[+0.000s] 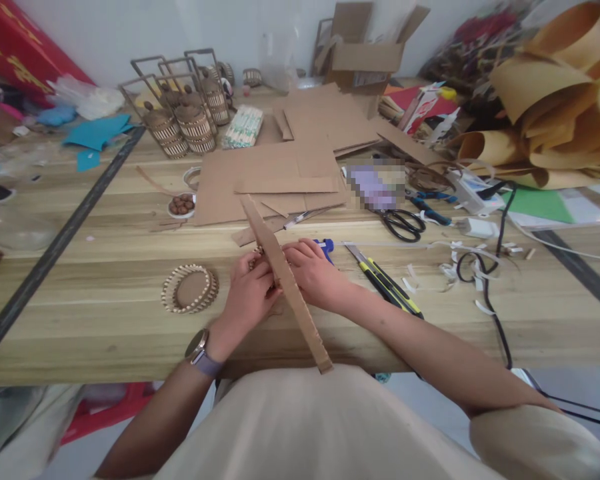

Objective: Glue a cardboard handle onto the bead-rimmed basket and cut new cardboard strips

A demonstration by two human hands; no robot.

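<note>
A long cardboard strip (300, 307) stands on edge between my hands, running from the table's middle toward my body. My left hand (250, 290) grips it from the left with fingers curled, and a small woven ring piece shows under those fingers. On the strip's right side, my right hand (313, 270) is closed on it too. A round woven cardboard ring (190, 288) lies on the wooden table (105, 313) just left of my left hand. A blue glue gun (326, 247) peeks out behind my right hand.
A yellow-black utility knife (385, 280) lies right of my hands, with scissors (404, 223) and white paper scraps beyond. Flat cardboard sheets (280, 173), small woven baskets (190, 120), a dish of nuts (182, 205), a black cable (495, 313) and rolled brown paper (555, 107) crowd the far side.
</note>
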